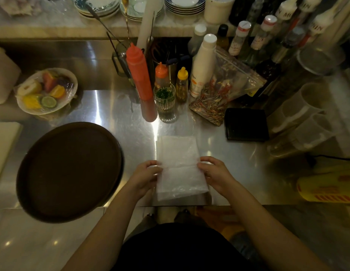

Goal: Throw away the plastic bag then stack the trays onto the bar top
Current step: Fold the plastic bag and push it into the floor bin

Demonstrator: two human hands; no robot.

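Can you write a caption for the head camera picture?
Both hands hold a plastic bag beside dark trays.

a wrapped fruit plate (47, 90) is sitting far left on the steel counter (111, 106); a red squeeze bottle (140, 75) is standing beside a herb glass (165, 102); a black wallet (246, 124) is lying right.

You have a thin, see-through white plastic bag (180, 165) lying flat on the shiny metal counter right in front of you. It is crinkly and folded into a long shape, with a crease across its middle. Its near end reaches the counter edge. To your left sits a stack of big, round, dark brown trays (69, 171). The stack pokes out over the counter edge.
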